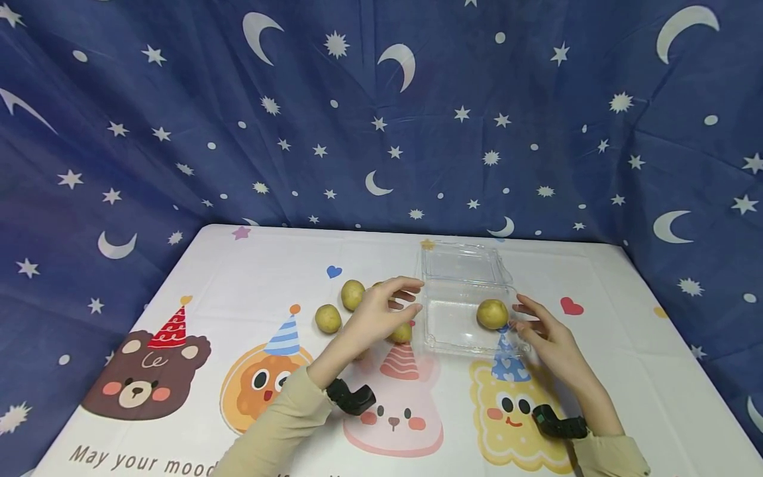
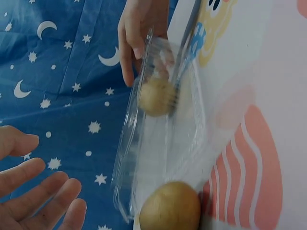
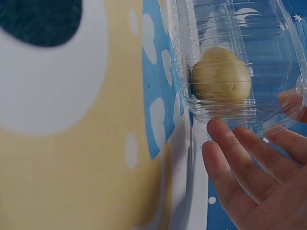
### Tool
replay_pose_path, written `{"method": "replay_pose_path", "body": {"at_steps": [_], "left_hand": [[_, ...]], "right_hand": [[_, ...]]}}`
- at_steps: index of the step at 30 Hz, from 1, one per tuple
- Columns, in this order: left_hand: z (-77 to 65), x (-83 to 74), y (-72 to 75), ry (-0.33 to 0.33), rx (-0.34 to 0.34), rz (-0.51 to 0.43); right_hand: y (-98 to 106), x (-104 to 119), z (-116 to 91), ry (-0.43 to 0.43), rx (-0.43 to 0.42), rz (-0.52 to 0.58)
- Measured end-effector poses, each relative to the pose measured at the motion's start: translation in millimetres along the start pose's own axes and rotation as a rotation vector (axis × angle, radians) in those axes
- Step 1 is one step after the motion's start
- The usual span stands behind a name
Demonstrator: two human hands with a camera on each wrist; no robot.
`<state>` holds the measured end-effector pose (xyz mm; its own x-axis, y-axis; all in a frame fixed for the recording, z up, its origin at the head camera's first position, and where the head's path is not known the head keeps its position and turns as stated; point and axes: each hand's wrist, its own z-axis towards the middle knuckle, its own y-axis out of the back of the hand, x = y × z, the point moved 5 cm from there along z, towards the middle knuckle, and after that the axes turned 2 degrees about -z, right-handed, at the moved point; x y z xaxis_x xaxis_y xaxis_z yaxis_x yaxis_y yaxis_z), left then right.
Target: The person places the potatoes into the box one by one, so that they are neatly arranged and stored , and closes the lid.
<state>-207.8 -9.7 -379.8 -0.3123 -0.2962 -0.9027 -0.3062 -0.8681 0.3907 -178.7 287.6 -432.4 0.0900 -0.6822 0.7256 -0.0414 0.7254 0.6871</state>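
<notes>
From the head view: here's a clear box (image 1: 451,323) on the table (image 1: 673,371), its lid (image 1: 461,263) laid back, likely so the tray is easy to reach from above. One potato (image 1: 492,314) sits inside, over towards the right end. Left hand (image 1: 381,313), fingers loosely bent, nothing held, hovers by the opposite edge, with loose potatoes (image 1: 328,318) grouped on that side, probably for easy reach.

Over to the left wrist: fingers spread and relaxed, palm empty, and one loose potato lies just beside the box's near end.

And the right wrist: right hand (image 3: 261,177), fingers nearly straight, gripping nothing, at the end wall near the boxed potato, perhaps to steady it; whether the fingertips touch, I can't tell.
</notes>
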Motion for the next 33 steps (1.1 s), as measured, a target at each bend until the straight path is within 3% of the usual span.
{"method": "replay_pose_path", "body": {"at_steps": [12,26,33], "left_hand": [[-20.2,13.7,33.7,0.021,-0.102,0.01],[-38.1,25.9,67.7,0.06,-0.17,0.107],[-46.1,35.6,81.2,0.099,-0.198,0.094]], "right_hand": [[-0.2,1.9,-0.3,-0.016,0.004,-0.008],[-2.0,-0.5,-0.8,-0.027,-0.001,-0.009],[-1.4,-0.5,-0.3,-0.031,-0.005,-0.023]]}}
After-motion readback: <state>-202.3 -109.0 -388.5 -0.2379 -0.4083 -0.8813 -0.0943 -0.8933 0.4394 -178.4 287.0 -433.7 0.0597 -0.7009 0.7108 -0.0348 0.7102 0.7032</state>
